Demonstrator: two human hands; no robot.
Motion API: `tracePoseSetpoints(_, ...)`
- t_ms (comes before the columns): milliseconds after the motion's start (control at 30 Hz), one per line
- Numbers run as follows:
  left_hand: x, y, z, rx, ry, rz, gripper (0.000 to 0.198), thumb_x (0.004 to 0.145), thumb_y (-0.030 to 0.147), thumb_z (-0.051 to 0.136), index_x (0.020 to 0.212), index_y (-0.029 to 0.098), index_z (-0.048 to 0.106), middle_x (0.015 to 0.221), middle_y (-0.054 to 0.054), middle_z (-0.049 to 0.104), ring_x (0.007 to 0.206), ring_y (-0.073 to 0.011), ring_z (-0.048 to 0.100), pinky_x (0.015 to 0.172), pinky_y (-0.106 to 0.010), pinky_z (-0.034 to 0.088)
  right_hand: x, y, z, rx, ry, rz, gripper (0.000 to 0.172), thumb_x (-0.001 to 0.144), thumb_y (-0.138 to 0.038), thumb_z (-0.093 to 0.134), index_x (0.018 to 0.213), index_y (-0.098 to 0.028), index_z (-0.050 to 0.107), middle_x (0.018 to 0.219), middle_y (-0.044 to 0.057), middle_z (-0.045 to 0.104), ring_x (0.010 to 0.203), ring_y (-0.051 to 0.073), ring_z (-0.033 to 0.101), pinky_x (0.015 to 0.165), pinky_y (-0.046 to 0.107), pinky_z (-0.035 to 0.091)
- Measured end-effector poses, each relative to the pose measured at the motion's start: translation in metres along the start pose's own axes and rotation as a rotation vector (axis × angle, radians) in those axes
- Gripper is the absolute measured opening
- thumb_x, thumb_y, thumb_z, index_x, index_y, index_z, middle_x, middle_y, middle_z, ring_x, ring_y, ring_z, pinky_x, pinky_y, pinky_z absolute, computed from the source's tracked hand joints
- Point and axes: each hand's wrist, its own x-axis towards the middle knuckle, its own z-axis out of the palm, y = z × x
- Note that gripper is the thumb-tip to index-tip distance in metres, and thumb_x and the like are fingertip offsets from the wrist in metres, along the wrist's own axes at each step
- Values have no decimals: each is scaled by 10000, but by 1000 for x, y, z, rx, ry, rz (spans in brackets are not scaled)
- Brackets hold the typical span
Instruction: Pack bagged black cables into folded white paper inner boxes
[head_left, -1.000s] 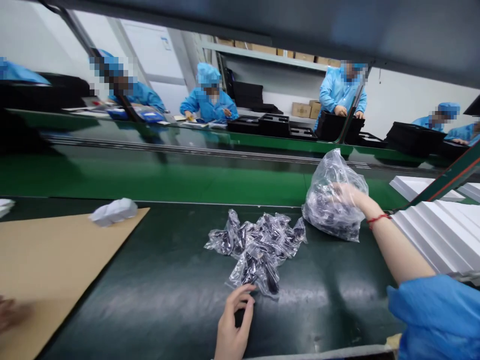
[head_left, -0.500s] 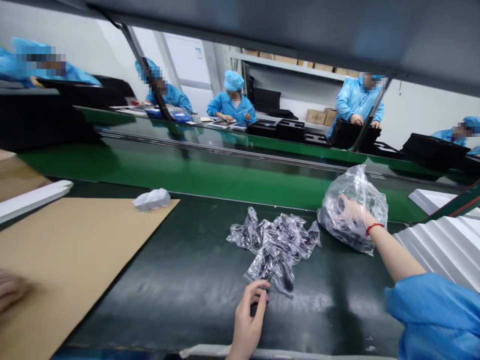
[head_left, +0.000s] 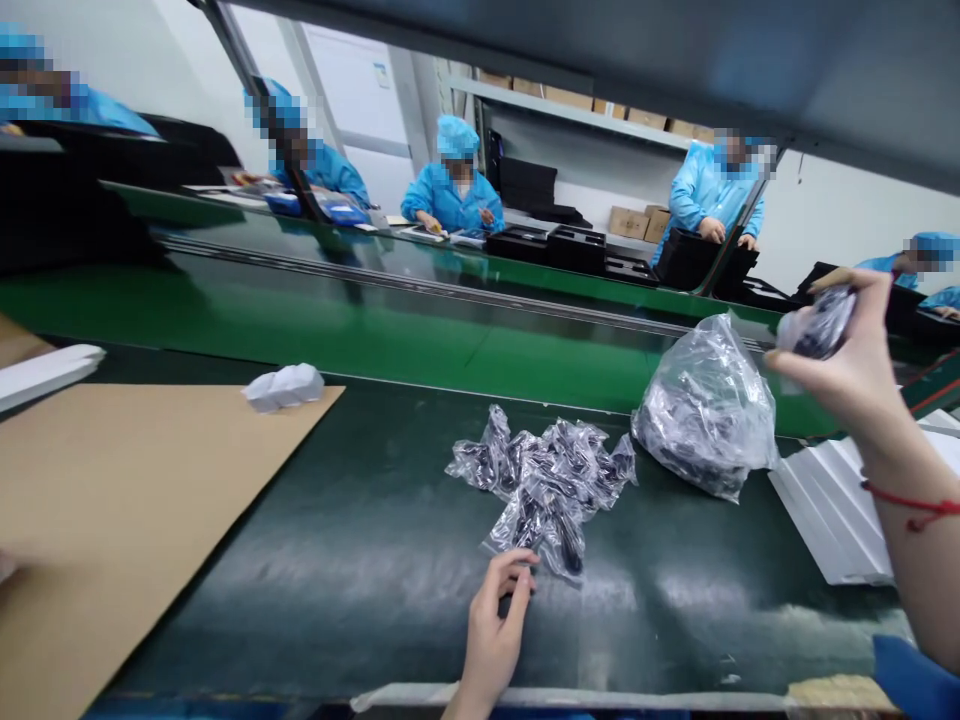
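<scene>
My right hand (head_left: 859, 340) is raised at the right, closed around a small plastic-wrapped bundle (head_left: 825, 322) with something dark inside. A red string bracelet circles that wrist. To the left of this hand stands a large clear plastic bag (head_left: 705, 415), partly filled with similar dark wrapped pieces. My left hand (head_left: 496, 625) rests on the dark green work surface (head_left: 360, 560), its fingers loosely curved and apart from the thumb, holding nothing. Just beyond its fingertips lies a pile of small clear bags (head_left: 551, 480) with dark, cable-like contents; whether the fingertips touch it I cannot tell.
A brown cardboard sheet (head_left: 172, 470) covers the left side, with a crumpled white piece (head_left: 285, 388) near its corner. White folded trays (head_left: 836, 505) lie at right. A green conveyor belt (head_left: 450, 340) runs behind; several co-workers in blue sit or stand beyond it.
My right hand has come out of the large bag and moved up and right with a wrapped bundle. My left hand stays by the pile. A blurred hand at far left has nearly left view.
</scene>
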Motion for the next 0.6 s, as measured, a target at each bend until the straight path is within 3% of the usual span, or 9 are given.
tracePoseSetpoints(100,0,1,-1,2,-15,-16,254,906,433,521,984,209,611,888,-57,695,675,-160,656,645,-268,555,-59,-31,55,62,-402,197,785,639,-326,684,1336,-242,334,1165,90,535,884,202,607,776,372,510)
tracePoseSetpoints(167,-2,1,-2,5,-15,-22,260,906,438,520,989,210,612,898,-59,698,673,-161,655,643,-270,555,-97,-41,90,59,-577,268,862,620,-361,742,1378,-188,370,1084,119,602,719,190,625,657,357,527)
tracePoseSetpoints(200,-2,0,-3,5,-10,-23,260,905,439,522,988,210,613,892,-58,699,670,-161,654,640,-270,555,-109,-41,98,67,-647,282,921,575,-385,792,1385,-184,401,1092,130,620,692,188,632,628,345,531)
tracePoseSetpoints(267,-4,-2,-5,0,0,-18,259,902,440,527,979,209,616,868,-53,699,659,-162,650,632,-268,556,-113,-32,88,88,-730,295,825,611,-472,782,1337,-209,495,1072,114,656,663,172,643,573,306,529)
tracePoseSetpoints(333,-4,-3,-6,-8,8,-14,261,901,443,527,967,208,618,861,-51,699,651,-160,648,626,-264,555,-92,-13,49,77,-680,303,511,815,-546,570,1213,-227,589,962,80,684,631,149,637,512,265,503)
tracePoseSetpoints(367,-4,-3,-5,-11,8,-14,264,902,446,525,962,207,620,863,-52,700,649,-158,648,625,-263,554,-76,0,25,13,-457,294,432,873,-538,466,1082,-203,640,850,76,680,588,141,619,479,251,477)
tracePoseSetpoints(467,-1,-1,-2,-10,-13,-22,280,902,458,520,942,203,628,859,-55,702,654,-159,652,626,-259,550,-25,42,-22,-180,-163,305,500,980,-362,185,1086,-113,606,833,130,641,613,123,587,515,249,455)
tracePoseSetpoints(533,1,1,0,-7,-36,-24,294,898,469,523,925,199,636,844,-56,701,657,-162,655,624,-256,547,-5,67,-17,-282,-214,310,424,1005,-359,284,1025,-104,622,818,95,636,641,113,590,573,251,488)
tracePoseSetpoints(600,2,3,1,-6,-43,-20,306,894,479,529,911,196,644,840,-58,701,658,-164,656,626,-256,547,-2,84,13,-374,-347,264,317,972,-402,491,1030,-121,628,909,51,646,754,126,623,677,280,537)
